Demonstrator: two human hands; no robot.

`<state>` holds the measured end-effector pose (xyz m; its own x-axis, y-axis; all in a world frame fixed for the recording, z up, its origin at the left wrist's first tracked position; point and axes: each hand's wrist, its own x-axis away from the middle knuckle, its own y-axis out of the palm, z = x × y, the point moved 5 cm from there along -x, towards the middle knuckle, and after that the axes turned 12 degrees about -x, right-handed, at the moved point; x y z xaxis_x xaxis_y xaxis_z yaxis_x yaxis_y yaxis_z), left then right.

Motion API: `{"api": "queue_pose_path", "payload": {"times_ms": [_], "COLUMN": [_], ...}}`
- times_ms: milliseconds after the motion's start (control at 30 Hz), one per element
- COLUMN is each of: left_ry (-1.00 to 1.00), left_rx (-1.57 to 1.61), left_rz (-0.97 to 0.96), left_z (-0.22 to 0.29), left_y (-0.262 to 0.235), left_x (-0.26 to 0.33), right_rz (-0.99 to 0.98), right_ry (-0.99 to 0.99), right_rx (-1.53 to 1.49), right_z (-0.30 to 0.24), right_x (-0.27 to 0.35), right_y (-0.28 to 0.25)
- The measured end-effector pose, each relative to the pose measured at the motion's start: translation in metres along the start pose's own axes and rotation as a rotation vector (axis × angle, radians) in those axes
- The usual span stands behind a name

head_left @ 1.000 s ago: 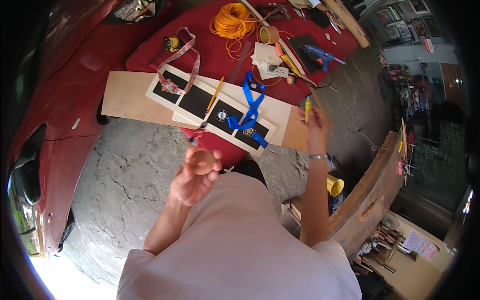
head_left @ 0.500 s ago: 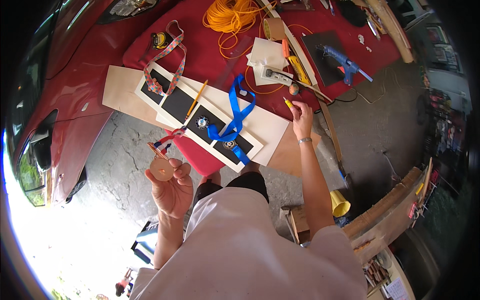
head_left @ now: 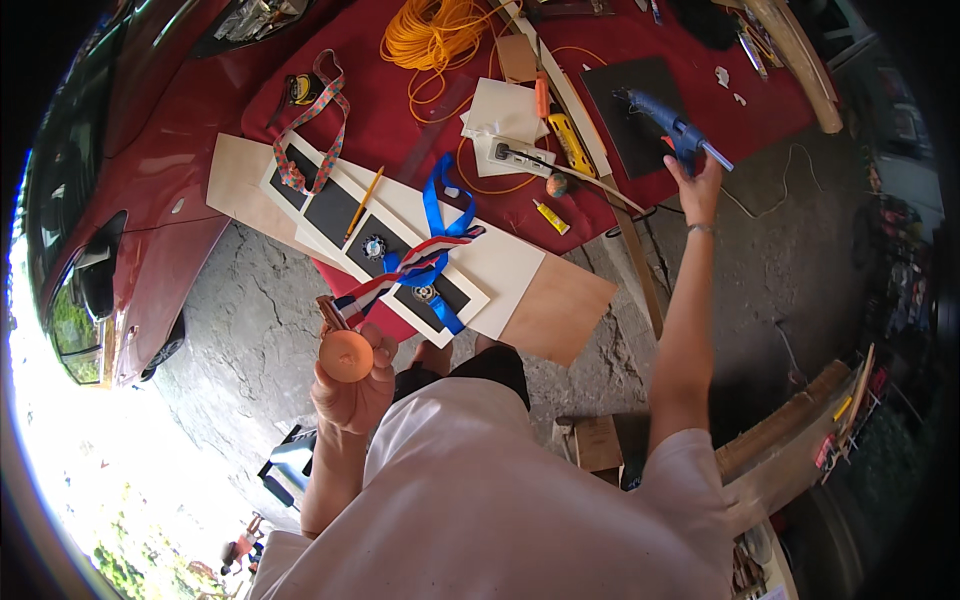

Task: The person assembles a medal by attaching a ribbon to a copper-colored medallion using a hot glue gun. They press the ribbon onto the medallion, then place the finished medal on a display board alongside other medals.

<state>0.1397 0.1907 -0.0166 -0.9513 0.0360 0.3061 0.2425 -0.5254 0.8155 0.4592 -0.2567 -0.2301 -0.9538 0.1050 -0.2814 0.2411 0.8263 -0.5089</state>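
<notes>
My left hand (head_left: 355,385) grips a round bronze-coloured medal (head_left: 346,357), its plain face turned up. From the medal's top a red, white and blue striped ribbon (head_left: 410,262) stretches over the white frame (head_left: 478,300) with black panels. On that frame lie a blue ribbon (head_left: 437,200), a dark round medal (head_left: 374,247) and another round medal (head_left: 424,293). Far to the right, my right hand (head_left: 697,190) has its fingers around the handle of a blue glue gun (head_left: 665,118), which rests by a black board (head_left: 625,95). A yellow glue tube (head_left: 551,217) lies on the red cloth.
A power strip (head_left: 522,158), a yellow cutter (head_left: 571,145), a small ball (head_left: 556,185) and coiled orange cord (head_left: 430,35) lie on the red surface (head_left: 400,110). A pencil (head_left: 362,205) and patterned lanyard (head_left: 325,100) are left. A red car (head_left: 150,170) stands beside.
My right hand has put the yellow glue tube down on the red cloth and moved right to the glue gun's handle. The striped ribbon now reaches across the frame.
</notes>
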Motion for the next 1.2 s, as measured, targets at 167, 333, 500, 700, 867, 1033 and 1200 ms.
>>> {"api": "queue_pose_path", "payload": {"times_ms": [167, 333, 500, 700, 867, 1033, 1200], "left_ry": [0.018, 0.038, 0.083, 0.115, 0.076, 0.032, -0.039], "left_rx": [0.015, 0.036, 0.031, 0.029, -0.015, -0.068, -0.136], "left_rz": [0.014, 0.045, 0.058, 0.062, -0.027, -0.098, -0.095], "left_z": [-0.009, -0.007, -0.005, -0.007, -0.009, -0.020, -0.033], "left_y": [0.006, 0.006, 0.006, 0.009, 0.029, 0.046, 0.053], "left_x": [-0.003, -0.003, -0.007, -0.025, -0.041, -0.059, -0.064], "right_rz": [-0.261, -0.161, -0.366, -0.603, -0.405, -0.564, -0.648], "right_ry": [0.144, 0.071, 0.102, 0.210, 0.500, 0.256, 0.077], "right_rx": [-0.069, 0.122, 0.437, 0.512, -0.293, -0.642, -0.539], "right_z": [0.022, -0.013, -0.036, -0.082, -0.173, -0.274, -0.329], "right_x": [-0.029, -0.018, -0.006, -0.008, 0.011, 0.052, 0.074], "right_y": [0.019, -0.011, -0.025, -0.035, -0.086, -0.114, -0.113]}}
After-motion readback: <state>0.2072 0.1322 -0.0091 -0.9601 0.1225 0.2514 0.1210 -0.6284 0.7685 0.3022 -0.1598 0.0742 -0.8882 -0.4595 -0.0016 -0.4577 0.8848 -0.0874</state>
